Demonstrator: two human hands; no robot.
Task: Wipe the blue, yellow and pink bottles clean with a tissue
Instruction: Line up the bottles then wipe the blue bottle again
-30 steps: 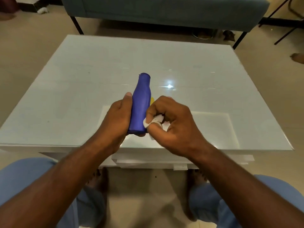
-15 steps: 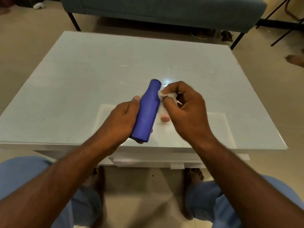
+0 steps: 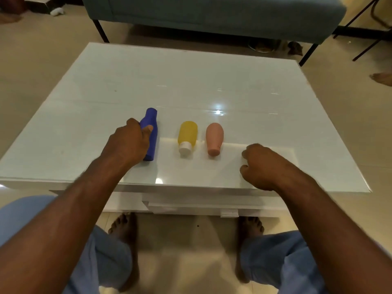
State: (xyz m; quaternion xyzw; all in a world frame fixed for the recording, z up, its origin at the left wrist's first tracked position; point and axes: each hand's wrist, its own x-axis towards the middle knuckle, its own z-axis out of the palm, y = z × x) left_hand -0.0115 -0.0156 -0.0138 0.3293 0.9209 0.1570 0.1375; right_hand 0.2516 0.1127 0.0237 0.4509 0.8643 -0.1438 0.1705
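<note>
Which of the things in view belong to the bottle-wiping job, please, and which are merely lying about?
Job: blue bottle, gripped by the left hand; yellow bottle; pink bottle; right hand, curled.

Lying about: sofa; white object on floor.

Three bottles are counted on one tabletop [image 3: 212, 81]: one blue bottle [image 3: 151, 136], one yellow bottle [image 3: 187, 135] with one white cap [image 3: 184, 147], and one pink bottle [image 3: 214, 138]. Two hands are seen, one left hand [image 3: 127, 143] and one right hand [image 3: 262, 166]. Two bare feet are counted on the floor below, and one teal bench [image 3: 212, 13] is counted beyond the tabletop.
</note>
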